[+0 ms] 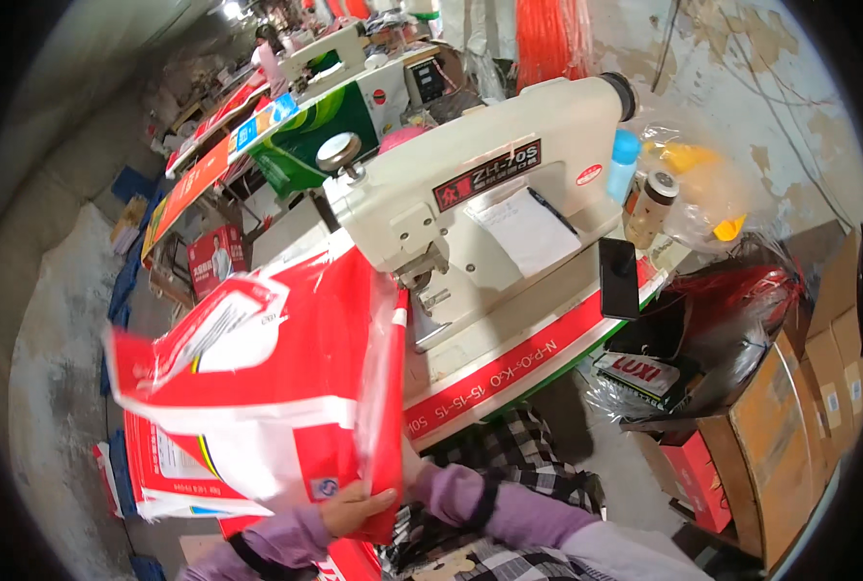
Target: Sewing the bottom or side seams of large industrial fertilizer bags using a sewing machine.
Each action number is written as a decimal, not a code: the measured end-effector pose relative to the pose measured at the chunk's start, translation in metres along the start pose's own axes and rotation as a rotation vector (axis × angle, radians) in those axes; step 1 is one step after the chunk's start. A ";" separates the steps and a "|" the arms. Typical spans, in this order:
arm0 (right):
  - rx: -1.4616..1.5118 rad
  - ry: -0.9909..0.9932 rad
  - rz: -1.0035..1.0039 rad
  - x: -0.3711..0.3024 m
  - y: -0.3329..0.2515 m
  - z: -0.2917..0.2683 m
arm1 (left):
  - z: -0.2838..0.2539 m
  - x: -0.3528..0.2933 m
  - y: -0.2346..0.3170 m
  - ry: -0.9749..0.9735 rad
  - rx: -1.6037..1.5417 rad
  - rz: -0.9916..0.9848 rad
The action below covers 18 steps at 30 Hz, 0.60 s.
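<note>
A red and white woven plastic sack [286, 387], printed and partly folded, hangs in front of me at the left of the sewing machine. My left hand [352, 508] grips its lower right corner, thumb laid across the red fabric. Only the wrist and a sliver of my right hand [414, 465] show at the sack's right edge; its fingers are hidden behind the sack. The cream industrial sewing machine [480, 184] stands just beyond, and the sack's upper right edge lies close to its needle area [426, 276]. Whether the fabric is under the foot, I cannot tell.
A black phone [618, 279] lies on the machine table's right end. Paper [528, 232] with a pen rests on the machine, near a light blue bottle [624, 163] and a jar [652, 208]. Cardboard boxes [780, 445] stand right. Another person [269, 66] is far back.
</note>
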State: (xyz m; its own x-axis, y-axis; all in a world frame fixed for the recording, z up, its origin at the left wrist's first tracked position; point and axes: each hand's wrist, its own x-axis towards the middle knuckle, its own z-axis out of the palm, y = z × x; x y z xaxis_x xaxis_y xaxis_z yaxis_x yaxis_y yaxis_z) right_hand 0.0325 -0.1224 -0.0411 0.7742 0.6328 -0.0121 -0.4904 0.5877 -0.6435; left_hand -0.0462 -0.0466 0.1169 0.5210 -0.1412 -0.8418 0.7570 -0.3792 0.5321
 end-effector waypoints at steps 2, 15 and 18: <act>0.232 0.029 0.026 -0.019 -0.020 -0.008 | 0.013 0.024 -0.029 0.186 -0.391 0.411; -0.771 0.409 -0.096 0.000 -0.091 -0.033 | 0.038 0.038 0.073 -0.012 1.556 0.911; -1.419 0.417 0.033 -0.003 -0.081 -0.026 | 0.039 0.040 0.087 -0.282 1.512 0.786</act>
State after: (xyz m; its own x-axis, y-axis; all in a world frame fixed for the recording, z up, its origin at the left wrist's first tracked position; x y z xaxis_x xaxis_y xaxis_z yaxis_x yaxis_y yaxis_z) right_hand 0.0806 -0.1845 -0.0083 0.9476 0.3044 -0.0972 0.0922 -0.5517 -0.8289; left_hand 0.0254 -0.1207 0.1260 0.3506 -0.7794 -0.5192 -0.7221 -0.5780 0.3802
